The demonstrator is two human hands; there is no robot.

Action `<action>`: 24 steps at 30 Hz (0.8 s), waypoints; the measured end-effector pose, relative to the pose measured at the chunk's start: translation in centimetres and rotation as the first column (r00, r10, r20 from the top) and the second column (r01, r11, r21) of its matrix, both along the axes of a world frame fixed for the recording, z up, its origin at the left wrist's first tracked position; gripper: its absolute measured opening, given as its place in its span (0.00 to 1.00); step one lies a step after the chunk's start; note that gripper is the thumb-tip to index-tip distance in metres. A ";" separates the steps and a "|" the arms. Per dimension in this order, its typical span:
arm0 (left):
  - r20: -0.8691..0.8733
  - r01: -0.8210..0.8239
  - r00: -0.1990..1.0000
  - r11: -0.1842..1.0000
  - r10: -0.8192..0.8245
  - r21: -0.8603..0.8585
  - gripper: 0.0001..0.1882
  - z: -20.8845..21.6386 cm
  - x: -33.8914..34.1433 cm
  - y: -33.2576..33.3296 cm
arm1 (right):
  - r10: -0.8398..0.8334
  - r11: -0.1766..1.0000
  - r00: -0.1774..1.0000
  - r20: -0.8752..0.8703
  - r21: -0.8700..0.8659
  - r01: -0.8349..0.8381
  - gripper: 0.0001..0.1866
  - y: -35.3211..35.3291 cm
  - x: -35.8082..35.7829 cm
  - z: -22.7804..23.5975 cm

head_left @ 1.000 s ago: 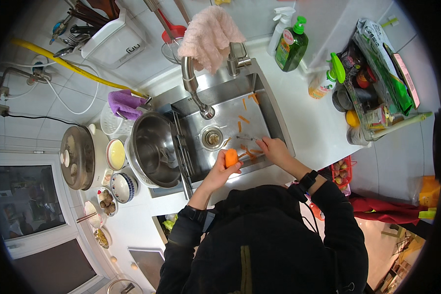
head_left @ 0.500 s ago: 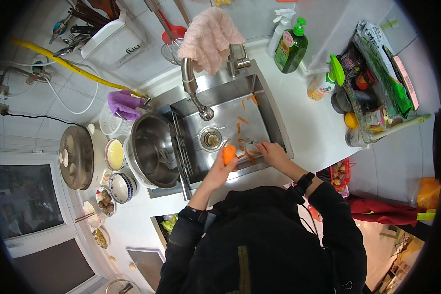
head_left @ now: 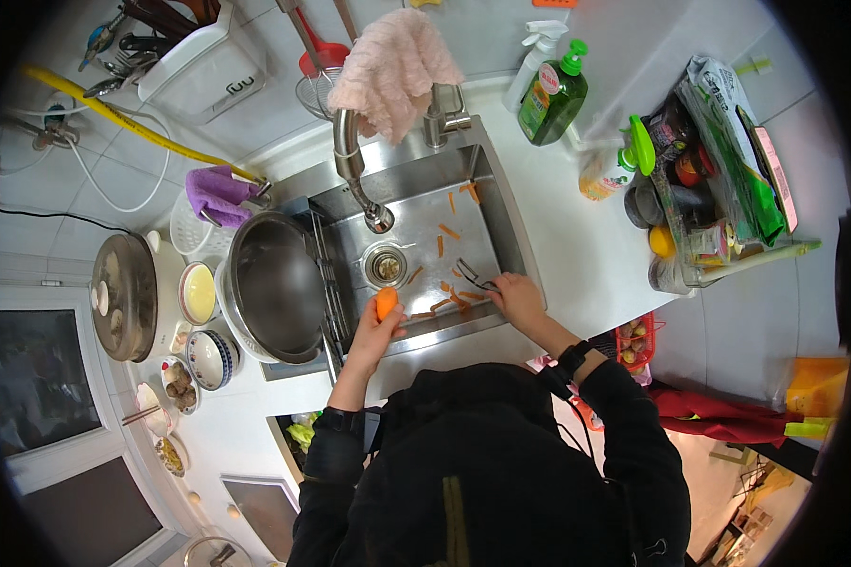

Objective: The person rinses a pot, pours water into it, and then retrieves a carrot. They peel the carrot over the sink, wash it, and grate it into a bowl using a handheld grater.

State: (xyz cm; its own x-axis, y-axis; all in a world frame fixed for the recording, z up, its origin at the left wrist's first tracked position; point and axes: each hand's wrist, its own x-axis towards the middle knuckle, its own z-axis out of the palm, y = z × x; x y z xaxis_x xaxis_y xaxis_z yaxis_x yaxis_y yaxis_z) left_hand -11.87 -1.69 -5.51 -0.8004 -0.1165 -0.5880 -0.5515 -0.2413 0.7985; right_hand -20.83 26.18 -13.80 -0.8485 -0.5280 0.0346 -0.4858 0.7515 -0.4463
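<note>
My left hand (head_left: 373,336) is closed around an orange carrot (head_left: 386,302), whose rounded end sticks up over the near left part of the steel sink (head_left: 416,213). My right hand (head_left: 517,297), at the sink's near right edge, grips the handle of a peeler (head_left: 470,273). The peeler's metal head points up and left, apart from the carrot. Several strips of carrot peel (head_left: 448,231) are scattered on the sink floor, many of them below the peeler. The drain (head_left: 386,266) lies to the left of them.
A large steel bowl (head_left: 276,288) stands left of the sink beside a metal rack (head_left: 329,293). The faucet (head_left: 350,161), draped with a pink towel (head_left: 397,66), reaches over the basin. At right are a green soap bottle (head_left: 551,99), a spray bottle (head_left: 607,173) and a crowded shelf (head_left: 742,265).
My hands have moved apart. The left hand has carried the carrot leftward, and the peeler is farther from it. The whole view has shifted slightly.
</note>
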 end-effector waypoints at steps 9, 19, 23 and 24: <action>0.055 -0.022 0.998 1.000 0.021 0.007 0.20 0.5 -0.5 -0.3 | -0.066 0.952 0.997 0.045 -0.296 0.077 0.09 -0.2 -1.3 2.3; -0.075 0.095 0.993 0.995 -0.095 -0.010 0.21 2.1 -2.4 0.6 | 0.165 0.768 0.846 0.506 -0.605 0.212 0.12 -0.7 -2.1 6.0; -0.103 0.128 0.985 0.988 -0.137 -0.086 0.21 2.5 -2.7 0.9 | 0.096 0.981 0.972 0.216 0.145 -0.129 0.13 -0.7 -3.2 3.0; -0.148 0.090 0.984 0.993 -0.100 -0.078 0.21 2.5 -2.4 1.0 | 0.011 0.996 0.976 0.215 0.089 -0.031 0.13 -0.6 -3.3 2.5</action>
